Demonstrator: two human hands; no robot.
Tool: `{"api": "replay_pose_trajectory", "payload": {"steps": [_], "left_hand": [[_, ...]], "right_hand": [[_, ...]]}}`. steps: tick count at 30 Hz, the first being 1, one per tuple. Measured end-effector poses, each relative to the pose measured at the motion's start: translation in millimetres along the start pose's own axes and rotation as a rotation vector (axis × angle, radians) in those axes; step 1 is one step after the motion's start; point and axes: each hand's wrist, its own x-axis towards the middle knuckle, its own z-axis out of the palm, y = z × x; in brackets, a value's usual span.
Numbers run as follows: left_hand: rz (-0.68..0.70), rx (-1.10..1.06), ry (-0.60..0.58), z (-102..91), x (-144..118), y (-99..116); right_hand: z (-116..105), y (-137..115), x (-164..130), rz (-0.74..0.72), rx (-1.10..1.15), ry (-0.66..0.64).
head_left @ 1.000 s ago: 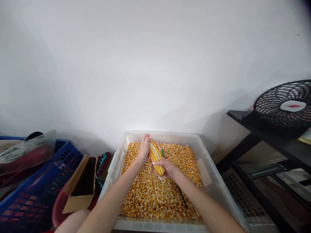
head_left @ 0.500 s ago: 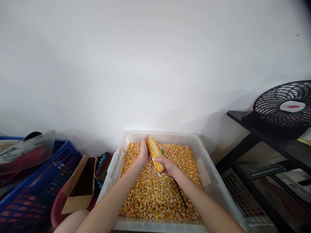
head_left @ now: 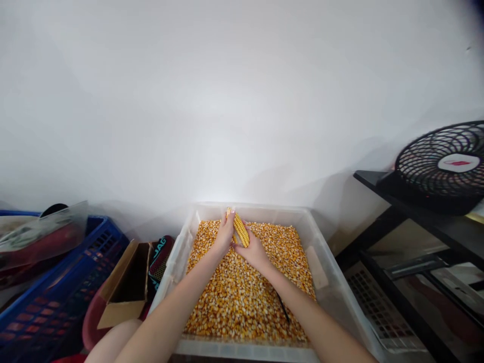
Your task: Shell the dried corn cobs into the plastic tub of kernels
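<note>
Knee: a bare knee shows at the bottom edge, left of the bin.
Forearms: both bare forearms run up from the bottom edge and meet over the far half of the bin.
Bin: a clear plastic bin stands in front of the person, filled across its floor with loose kernels, yellow and orange.
Dark strip: a thin dark object lies on the kernels just beside the right forearm; what it is cannot be told.
Left hand: the left hand is closed around the left side of a corn cob, fingertips up at its far tip.
Right hand: the right hand grips the cob's near end from below and from the right, fingers curled on it.
Corn cob: held between both hands just above the kernels, near the bin's far wall, tilted with its near end to the right; rows of kernels cover the side that shows.
Left of bin: an open cardboard box leans beside the bin, a dark bag with teal lettering between them; further left, a blue crate with a clear plastic sheet on top.
Right of bin: a black shelf carries a black fan.
Behind: a plain white wall.
</note>
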Motion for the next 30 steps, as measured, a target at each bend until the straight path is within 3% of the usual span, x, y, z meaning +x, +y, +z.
{"api": "replay_pose_trajectory", "payload": {"steps": [4, 11, 15, 19, 24, 30], "left_hand": [[0.025, 0.005, 0.027, 0.7, -0.9, 0.4], [0.092, 0.014, 0.035, 5.0, -11.6, 4.7], [0.097, -0.035, -0.002, 4.5, -10.0, 6.2], [0.011, -0.145, -0.061, 2.9, -3.6, 8.3], [0.027, -0.073, -0.023, -0.3, -2.5, 10.2], [0.017, -0.07, -0.054, -1.9, -0.8, 8.8]], "right_hand": [[-0.7, -6.9, -5.0, 0.032, -0.052, -0.019], [0.0, -24.7, -12.4, 0.126, 0.102, -0.05], [-0.3, -18.4, -8.3, 0.187, 0.155, -0.076], [-2.1, -11.3, -3.7, 0.157, 0.171, -0.097], [-2.0, -9.9, -4.1, 0.116, 0.141, -0.106], [-1.0, -10.4, -4.8, 0.23, 0.196, -0.124]]}}
